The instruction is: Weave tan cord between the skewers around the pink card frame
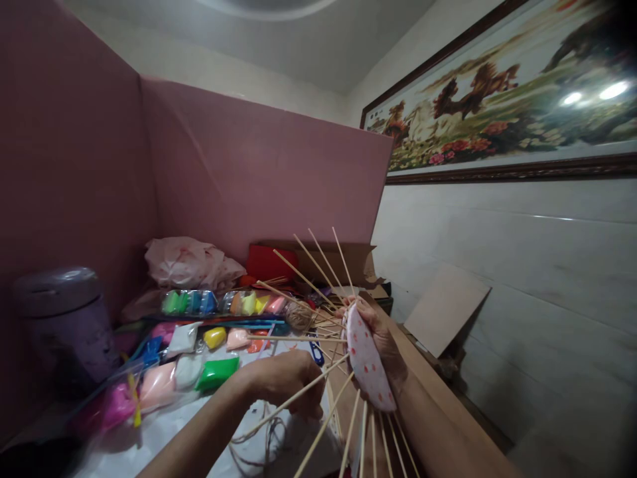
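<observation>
My right hand (381,335) grips a flat disc (367,362) covered in pale cloth with red-orange spots. Thin wooden sticks (303,388) fan out from the disc's edge on the left, top and bottom. To the left of the disc, my left hand (296,382) is behind some of the sticks with its fingers curled downward; what they hold, if anything, is hidden. Loops of twine (269,438) lie on the white table surface (194,435) below my left hand. A ball of twine (299,315) sits behind the hands.
Packets of coloured clay (217,374) spread over the table's left side, with a lidded purple container (67,325) beyond them. A blue-handled tool (315,350) lies near the sticks. Pink panels (269,172) enclose the back and left. A board (448,309) leans at right.
</observation>
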`<state>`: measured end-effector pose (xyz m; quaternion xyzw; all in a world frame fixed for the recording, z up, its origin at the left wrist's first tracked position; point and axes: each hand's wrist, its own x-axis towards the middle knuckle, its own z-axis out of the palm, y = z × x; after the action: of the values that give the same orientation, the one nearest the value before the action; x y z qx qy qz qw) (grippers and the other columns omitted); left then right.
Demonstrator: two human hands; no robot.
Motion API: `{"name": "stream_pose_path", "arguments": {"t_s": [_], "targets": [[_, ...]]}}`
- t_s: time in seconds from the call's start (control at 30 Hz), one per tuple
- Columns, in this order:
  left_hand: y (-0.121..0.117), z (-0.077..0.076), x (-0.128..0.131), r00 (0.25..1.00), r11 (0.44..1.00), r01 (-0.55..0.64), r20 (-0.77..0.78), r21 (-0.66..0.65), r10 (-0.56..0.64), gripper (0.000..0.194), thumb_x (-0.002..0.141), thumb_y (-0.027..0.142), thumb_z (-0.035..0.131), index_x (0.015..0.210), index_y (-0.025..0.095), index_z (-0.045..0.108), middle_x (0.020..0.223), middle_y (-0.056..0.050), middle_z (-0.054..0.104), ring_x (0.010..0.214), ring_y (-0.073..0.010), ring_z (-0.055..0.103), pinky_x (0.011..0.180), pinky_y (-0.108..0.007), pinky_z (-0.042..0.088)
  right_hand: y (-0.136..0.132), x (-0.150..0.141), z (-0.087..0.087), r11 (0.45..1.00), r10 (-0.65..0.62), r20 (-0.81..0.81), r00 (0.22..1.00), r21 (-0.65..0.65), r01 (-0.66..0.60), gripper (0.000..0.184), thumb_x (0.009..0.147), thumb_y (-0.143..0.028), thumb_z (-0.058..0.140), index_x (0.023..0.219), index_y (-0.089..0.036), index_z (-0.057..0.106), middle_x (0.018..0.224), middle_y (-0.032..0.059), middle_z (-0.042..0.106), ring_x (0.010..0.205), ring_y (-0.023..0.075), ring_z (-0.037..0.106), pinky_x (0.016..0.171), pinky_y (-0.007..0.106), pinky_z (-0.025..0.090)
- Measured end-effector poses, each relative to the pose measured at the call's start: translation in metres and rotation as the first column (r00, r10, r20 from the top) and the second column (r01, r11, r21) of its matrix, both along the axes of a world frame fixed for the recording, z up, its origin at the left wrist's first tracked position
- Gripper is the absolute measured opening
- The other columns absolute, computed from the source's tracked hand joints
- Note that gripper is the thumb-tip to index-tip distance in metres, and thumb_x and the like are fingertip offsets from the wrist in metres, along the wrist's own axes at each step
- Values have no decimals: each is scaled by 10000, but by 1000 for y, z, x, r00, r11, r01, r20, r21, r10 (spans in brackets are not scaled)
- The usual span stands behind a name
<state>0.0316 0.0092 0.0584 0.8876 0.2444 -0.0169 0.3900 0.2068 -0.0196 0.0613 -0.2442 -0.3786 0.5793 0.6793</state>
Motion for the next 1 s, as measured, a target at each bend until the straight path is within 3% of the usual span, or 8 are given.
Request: {"name": "stream_pose_path", "arguments": {"t_s": [0.2, 0.3, 0.37, 0.47, 0.57, 0.77, 0.9, 1.0], "targets": [[10, -2, -6, 980, 992, -115, 167, 43, 107, 182, 579, 161, 597, 749, 161, 661, 679, 4, 610, 642, -135, 529, 564, -210, 400, 3, 0, 0, 1000, 13, -3, 1000, 22, -13, 109, 773, -281, 522, 862, -218, 522, 731, -18, 592, 484, 93, 548, 442, 206, 485], [6, 11, -8, 882, 969, -163, 413, -184, 227, 338, 618, 179, 610, 955, 171, 631, 946, -50, 625, 844, -181, 547, 710, -257, 415, 1, -2, 0, 999, 28, 45, 999, 34, -30, 101, 777, -279, 514, 855, -215, 515, 733, -8, 603, 489, 100, 540, 450, 212, 470], [-1, 20, -5, 785, 912, -42, 551, -409, 283, 373, 665, 192, 595, 1038, 175, 592, 1010, -68, 608, 899, -186, 539, 754, -274, 407, 0, -3, 1, 999, 14, 74, 997, 42, -17, 97, 780, -269, 514, 855, -209, 519, 727, -2, 611, 514, 102, 545, 478, 206, 463], [-10, 26, 3, 691, 832, 73, 629, -549, 355, 291, 668, 212, 626, 955, 164, 619, 841, -41, 616, 683, -122, 535, 608, -221, 396, 1, -5, 1, 999, -17, 106, 994, 53, 11, 103, 782, -272, 520, 856, -203, 532, 706, -5, 609, 544, 104, 547, 510, 203, 454], [-11, 21, 11, 633, 769, 36, 611, -638, 476, 185, 644, 223, 660, 805, 137, 626, 601, 17, 520, 483, -50, 411, 446, -169, 278, 3, -5, 1, 998, -36, 127, 991, 49, 30, 128, 764, -293, 548, 854, -202, 542, 680, -16, 599, 531, 102, 533, 498, 200, 438], [-5, 3, 21, 585, 796, -73, 621, -601, 522, 202, 683, 288, 597, 590, 125, 523, 485, 54, 372, 396, -29, 253, 381, -192, 128, 6, -6, -1, 996, -93, 183, 979, 32, 88, 235, 720, -348, 597, 871, -173, 551, 666, -4, 612, 495, 95, 516, 473, 201, 411], [-3, -4, 23, 531, 765, -178, 594, -619, 604, 126, 650, 232, 606, 643, 130, 535, 530, 42, 436, 408, -30, 319, 393, -184, 162, 9, -9, -6, 981, -181, 185, 966, 99, 165, 297, 733, -337, 601, 973, -213, 477, 620, -40, 576, 458, 85, 487, 449, 194, 378], [-4, -6, 22, 516, 734, -177, 574, -655, 637, 98, 655, 208, 595, 671, 139, 527, 555, 43, 458, 428, -32, 367, 422, -174, 220, 10, -8, -11, 946, -302, 198, 933, 182, 267, 306, 732, -305, 616, 965, -245, 427, 626, -54, 563, 461, 83, 478, 443, 188, 358]]}}
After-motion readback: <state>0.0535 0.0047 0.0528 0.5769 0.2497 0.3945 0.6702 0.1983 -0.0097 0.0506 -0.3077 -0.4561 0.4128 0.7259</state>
